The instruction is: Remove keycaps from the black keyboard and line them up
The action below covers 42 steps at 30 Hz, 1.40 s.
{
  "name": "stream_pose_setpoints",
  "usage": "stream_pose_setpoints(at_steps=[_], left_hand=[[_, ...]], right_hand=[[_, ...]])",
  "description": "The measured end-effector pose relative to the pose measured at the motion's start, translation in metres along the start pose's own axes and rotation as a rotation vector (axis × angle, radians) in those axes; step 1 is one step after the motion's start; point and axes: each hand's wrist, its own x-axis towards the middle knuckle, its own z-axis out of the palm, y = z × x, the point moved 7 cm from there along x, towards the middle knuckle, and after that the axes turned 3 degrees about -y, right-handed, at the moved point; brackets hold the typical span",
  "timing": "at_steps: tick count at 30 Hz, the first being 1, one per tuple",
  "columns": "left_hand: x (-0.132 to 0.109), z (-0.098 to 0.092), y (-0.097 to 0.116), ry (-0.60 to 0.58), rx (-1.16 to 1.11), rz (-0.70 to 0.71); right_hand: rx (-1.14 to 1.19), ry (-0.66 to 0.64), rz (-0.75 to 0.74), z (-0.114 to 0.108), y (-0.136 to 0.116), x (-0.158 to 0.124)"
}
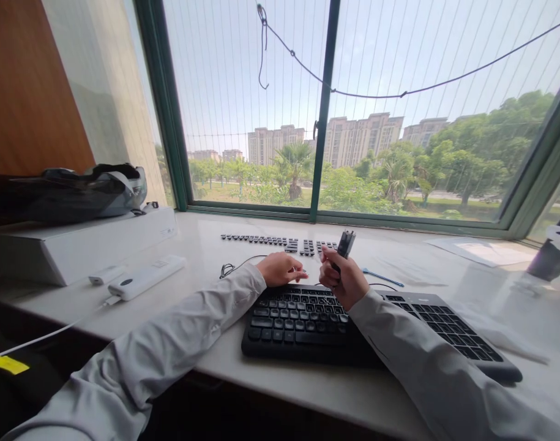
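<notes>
A black keyboard (pixel 307 324) lies on the white windowsill counter (pixel 206 245) in front of me. My left hand (pixel 280 269) rests at the keyboard's far edge, fingers curled, thumb and fingertips pinched toward the right; what it pinches is too small to tell. My right hand (pixel 341 282) hovers just right of it and grips a small dark tool (pixel 344 245) upright, its tip pointing up. Rows of loose black keycaps (pixel 280 243) lie on the counter just beyond both hands.
A white box (pixel 78 245) with a dark bag (pixel 78 193) on it stands at the left. A white power bank (pixel 144 277) with a cable lies beside it. A blue pen (pixel 383 277) and papers (pixel 477 250) lie to the right. The window runs along the back.
</notes>
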Motion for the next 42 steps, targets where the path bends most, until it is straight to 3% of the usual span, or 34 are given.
stream_pose_setpoints(at_steps=[4,7,15,18,22,29,42], left_hand=[[-0.001,0.002,0.024,-0.008,-0.04,0.038],[-0.003,-0.004,0.029,-0.043,-0.114,0.032],[-0.013,-0.01,0.029,-0.449,-0.67,0.147],[-0.017,-0.008,0.033,-0.539,-0.681,0.151],[-0.017,-0.008,0.033,-0.529,-0.638,0.184],[-0.028,0.005,0.026,-0.78,-0.741,0.167],[-0.028,0.002,0.034,-0.742,-0.724,0.158]], right_hand=[[0.031,0.0,-0.015,0.003,0.003,-0.002],[0.087,-0.003,-0.039,0.005,0.001,-0.004],[0.18,-0.041,-0.091,0.011,0.0,-0.007],[0.189,-0.066,-0.087,0.017,0.005,-0.008],[0.132,-0.098,-0.087,0.025,0.013,-0.011],[0.071,-0.131,-0.039,0.032,0.026,-0.016],[-0.098,-0.141,-0.028,0.032,0.026,-0.019]])
